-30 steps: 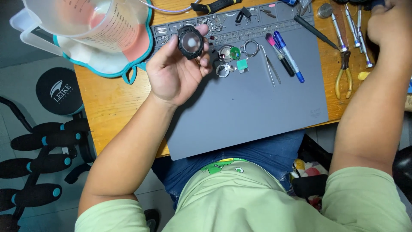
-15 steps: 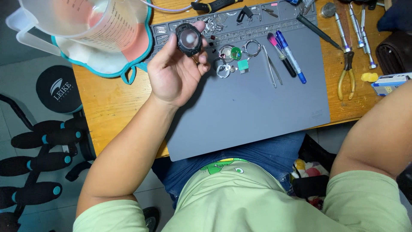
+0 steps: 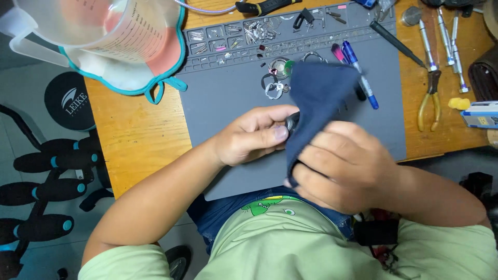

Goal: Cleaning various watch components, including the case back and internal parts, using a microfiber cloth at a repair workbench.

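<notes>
Held part: a small dark round part [image 3: 291, 123] sits at the centre of the frame, pinched in the left hand [image 3: 254, 136] over the grey work mat [image 3: 228, 103]; only its edge shows past the thumb.
Cloth: a dark blue cloth [image 3: 319, 98] is draped over the part and rises toward the upper middle of the frame.
Left hand: fingers curled shut around the part, thumb on top.
Right hand: the right hand [image 3: 342, 173], centre right, is clamped on the cloth's lower end, pressing it against the part.
Change: 0.5 s ago the left hand held the part up alone near the top of the mat and the right hand was out of the frame; now both hands meet lower down with the cloth between them, which reads as wiping the part.
Near the hands: a cluster of small metal rings and a green-rimmed piece [image 3: 277, 78] lies just above the left hand, too crowded to count.
Pens: 2, 1 pink-capped and 1 blue [image 3: 360, 72], partly under the cloth.
Pliers: 1 yellow-handled pair [image 3: 430, 101] on the wooden table [image 3: 135, 135], right side.
Jug: 1 clear measuring jug [image 3: 98, 26], upper left.
</notes>
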